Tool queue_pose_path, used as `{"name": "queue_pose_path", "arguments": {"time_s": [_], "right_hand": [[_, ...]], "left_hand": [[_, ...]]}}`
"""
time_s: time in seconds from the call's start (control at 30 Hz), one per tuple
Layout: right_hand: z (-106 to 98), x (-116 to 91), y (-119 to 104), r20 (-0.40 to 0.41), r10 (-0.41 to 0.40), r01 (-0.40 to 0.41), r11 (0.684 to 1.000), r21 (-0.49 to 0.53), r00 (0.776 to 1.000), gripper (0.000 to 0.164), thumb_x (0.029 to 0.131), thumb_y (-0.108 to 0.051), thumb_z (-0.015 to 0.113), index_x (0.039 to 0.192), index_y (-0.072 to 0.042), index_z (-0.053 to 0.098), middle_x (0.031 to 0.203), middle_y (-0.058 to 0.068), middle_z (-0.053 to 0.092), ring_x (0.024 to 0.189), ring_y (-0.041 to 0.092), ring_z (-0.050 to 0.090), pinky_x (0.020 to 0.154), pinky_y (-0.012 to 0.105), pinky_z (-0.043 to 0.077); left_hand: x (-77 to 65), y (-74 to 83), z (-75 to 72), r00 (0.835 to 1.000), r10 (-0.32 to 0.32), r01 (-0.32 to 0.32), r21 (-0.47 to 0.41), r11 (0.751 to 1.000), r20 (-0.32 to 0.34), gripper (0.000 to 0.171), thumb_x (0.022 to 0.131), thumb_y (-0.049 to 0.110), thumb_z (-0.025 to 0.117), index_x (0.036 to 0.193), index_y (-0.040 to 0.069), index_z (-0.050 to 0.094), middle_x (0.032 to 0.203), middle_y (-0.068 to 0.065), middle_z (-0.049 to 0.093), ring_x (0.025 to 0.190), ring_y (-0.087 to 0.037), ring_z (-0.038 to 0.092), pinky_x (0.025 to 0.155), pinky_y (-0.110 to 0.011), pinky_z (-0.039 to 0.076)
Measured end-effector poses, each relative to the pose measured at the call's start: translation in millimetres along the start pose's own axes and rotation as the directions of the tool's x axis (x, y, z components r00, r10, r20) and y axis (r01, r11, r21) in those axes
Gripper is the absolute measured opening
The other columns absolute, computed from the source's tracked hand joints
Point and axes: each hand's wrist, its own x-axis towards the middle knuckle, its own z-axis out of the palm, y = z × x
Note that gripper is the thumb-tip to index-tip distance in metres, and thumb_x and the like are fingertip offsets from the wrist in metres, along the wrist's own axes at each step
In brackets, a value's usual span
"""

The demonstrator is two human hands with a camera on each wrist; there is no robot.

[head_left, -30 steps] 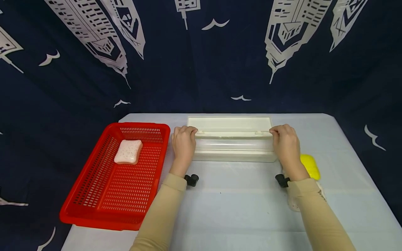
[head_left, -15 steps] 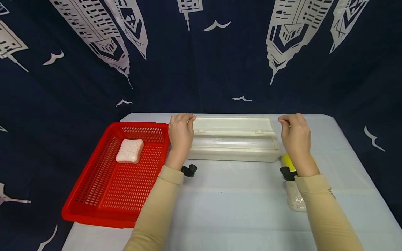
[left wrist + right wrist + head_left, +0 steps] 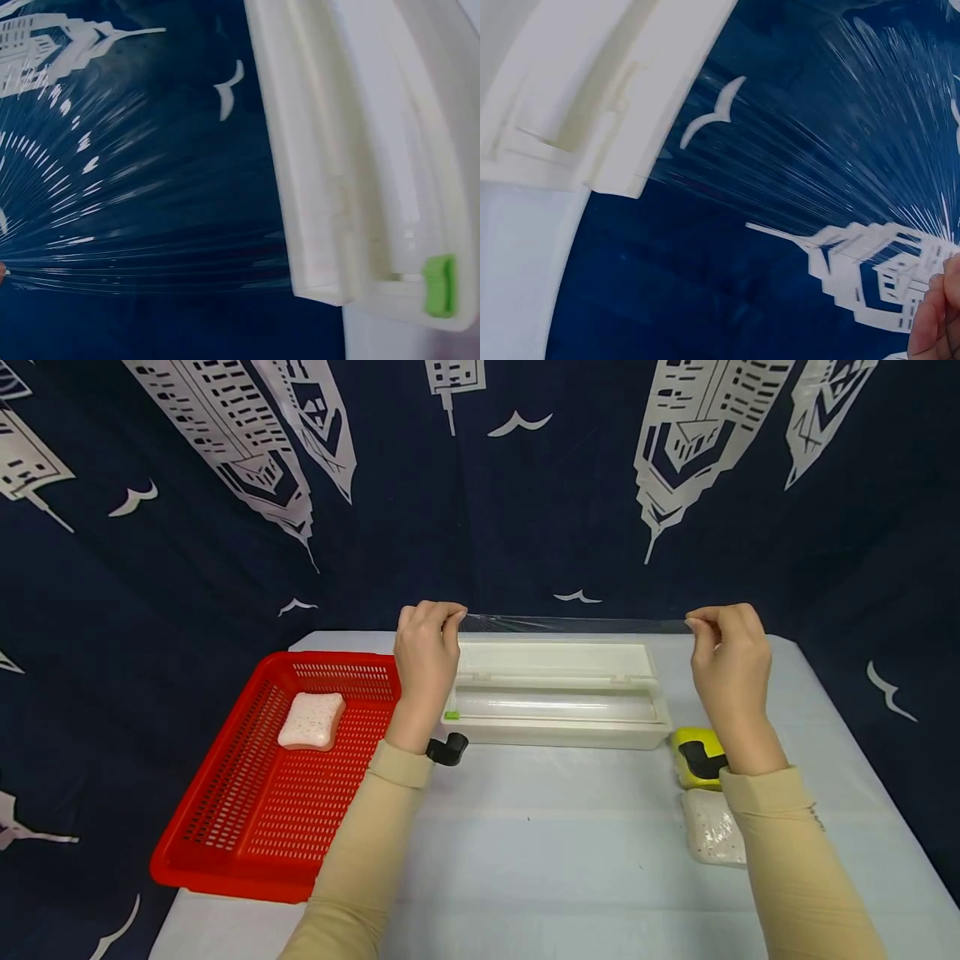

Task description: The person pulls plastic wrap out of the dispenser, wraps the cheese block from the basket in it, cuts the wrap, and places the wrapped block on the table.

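Clear cling film stretches between my two raised hands, above and behind a white cling film dispenser. My left hand pinches one corner of the film between thumb and fingertips. The other corner is pinched by my right hand, whose fingertips show at the edge of the right wrist view. Creases fan out from both pinch points. The dispenser lies with its lid tipped back, and the film roll shows inside. A green slider sits at its left end.
A red plastic basket at the left holds a white speckled, bread-slice-shaped block. Right of the dispenser lie a yellow block and a whitish wrapped block, partly behind my right forearm. A dark patterned cloth hangs behind the table.
Both hands have risen from the dispenser's lid edge and spread apart, drawing the film up. The right hand has moved farther right, uncovering more of the yellow and whitish blocks.
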Motion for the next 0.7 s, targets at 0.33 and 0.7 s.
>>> {"name": "queue_pose_path", "arguments": {"time_s": [0.33,0.7], "right_hand": [[-14,14,-14,-0.114,0.009,-0.008,1.000,0.004,0.993,0.024,0.100,-0.012,0.056,0.101,0.009,0.067,0.095,0.026,0.057,0.086,0.034,0.056,0.077,0.010,0.028],[-28,24,-27,-0.218,0.012,0.001,0.998,0.058,0.976,0.037,0.102,-0.024,0.053,0.102,0.010,0.066,0.099,0.027,0.057,0.087,0.006,0.048,0.078,0.012,0.033]], "left_hand": [[12.8,14.0,-18.0,0.997,0.033,-0.034,-0.026,0.999,-0.068,0.020,0.096,0.020,0.063,0.098,0.006,0.077,0.097,-0.009,0.072,0.091,-0.028,0.058,0.076,-0.035,0.050],[20.5,21.9,-31.7,0.982,0.078,-0.092,-0.076,0.993,-0.175,0.020,0.097,0.021,0.063,0.099,0.008,0.077,0.096,-0.009,0.072,0.089,-0.028,0.057,0.075,-0.035,0.051]]}}
